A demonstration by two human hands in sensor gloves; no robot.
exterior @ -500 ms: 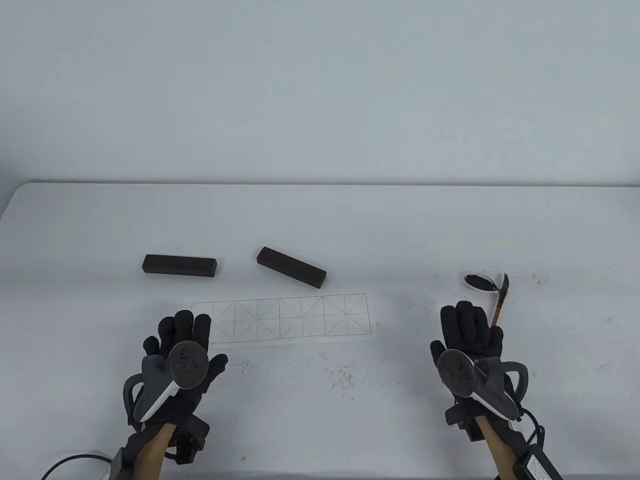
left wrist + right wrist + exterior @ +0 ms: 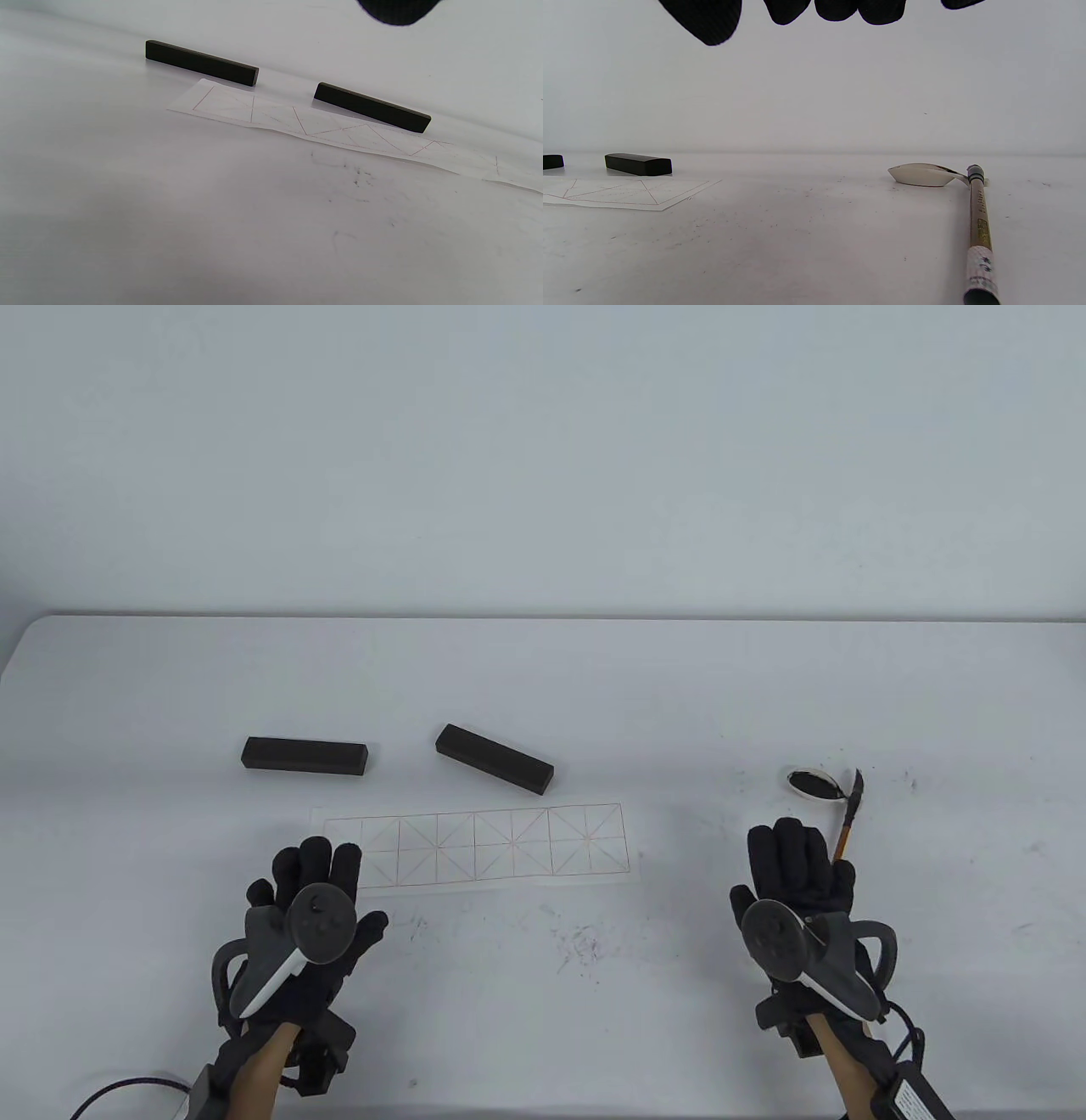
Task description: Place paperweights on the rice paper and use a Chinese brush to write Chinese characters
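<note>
Rice paper (image 2: 479,846): flat on the tabletop's middle, nothing on it.
Paperweights: left one (image 2: 305,756) and right one (image 2: 495,769) just beyond the paper's far edge.
Brush (image 2: 849,816): tip at ink dish (image 2: 812,782), toward the right edge.
Left hand (image 2: 310,899): fingers straight, empty, over the paper's left end.
Right hand (image 2: 793,869): fingers relaxed, empty, beside the brush.

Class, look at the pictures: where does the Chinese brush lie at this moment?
In the table view the brush lies on the table's right side, just right of the right hand, its dark tip beside the small ink dish; neither hand holds it.
</note>
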